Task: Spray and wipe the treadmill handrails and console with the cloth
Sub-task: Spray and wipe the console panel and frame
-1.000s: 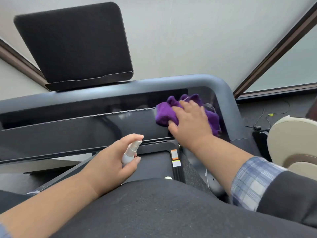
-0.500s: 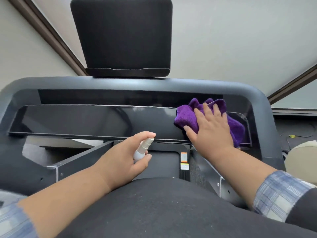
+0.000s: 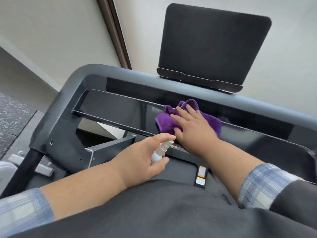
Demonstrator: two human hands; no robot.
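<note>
- Our right hand [image 3: 193, 127], fingers flat, slides the purple cloth [image 3: 164, 121] leftward to the console [image 3: 120, 110] middle.
- Left hand [image 3: 145, 160] grips the spray bottle [image 3: 160, 152]; left half remains unwiped.

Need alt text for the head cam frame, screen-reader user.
Right hand presses a purple cloth flat against the treadmill's glossy black console panel. Left hand grips a small white spray bottle just below it.

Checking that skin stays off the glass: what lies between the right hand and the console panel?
The purple cloth. In the head view the right hand presses flat on it, and the cloth lies against the glossy console panel.
</note>
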